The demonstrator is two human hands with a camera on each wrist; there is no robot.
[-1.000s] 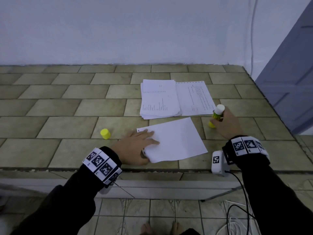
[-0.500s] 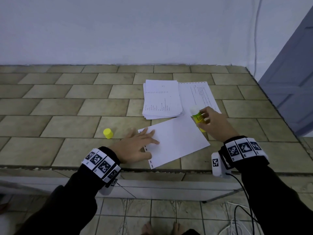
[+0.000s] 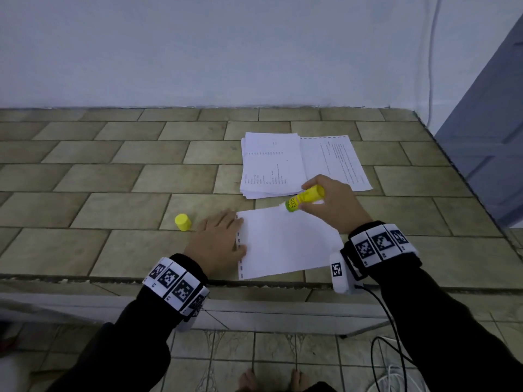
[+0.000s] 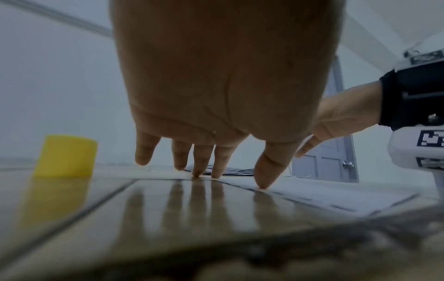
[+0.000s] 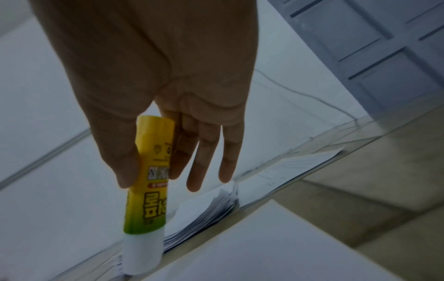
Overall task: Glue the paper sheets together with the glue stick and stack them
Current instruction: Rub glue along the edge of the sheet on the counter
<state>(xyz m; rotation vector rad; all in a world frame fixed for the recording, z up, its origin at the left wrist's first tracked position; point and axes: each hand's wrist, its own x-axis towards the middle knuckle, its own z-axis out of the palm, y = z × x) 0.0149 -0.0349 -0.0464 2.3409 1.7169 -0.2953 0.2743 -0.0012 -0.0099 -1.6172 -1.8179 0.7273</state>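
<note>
Right hand: the right hand [image 3: 329, 203] grasps the glue stick [image 3: 305, 198], thumb on one side and forefinger on the other, as the right wrist view shows; the other fingers [image 5: 204, 152] hang straight and loose beside the tube.
Glue stick: yellow tube going green near its open end, tilted with the white glue end [image 5: 141, 252] down and to the left. The end sits at the far edge of the blank sheet; it looks to be touching the paper, though the blur there leaves this uncertain.
Left hand: the left hand [image 3: 218, 244] lies spread with straight fingers, grasping nothing. In the left wrist view the thumb [image 4: 269, 171] and two fingertips press down at the left edge of the sheet, the other fingers lifted a little off the counter.
Blank sheet: a white sheet [image 3: 285, 241] with a row of small dark marks along its left edge, lying flat at the near edge of the counter, between the two hands and turned slightly askew.
Paper stack: a stack of printed pages [image 3: 270, 165] lies farther back, just behind the blank sheet, its edges fanned a little.
Single printed page: one printed page [image 3: 336, 162] lies flat to the right of the stack, partly tucked under it.
Cap: a yellow cap [image 3: 183, 222] stands on the counter to the left of the left hand, near but apart from it.
Counter: a tiled counter [image 3: 113, 179] against a pale wall.
Surroundings: a grey panelled door [image 3: 486, 137] stands to the right.
</note>
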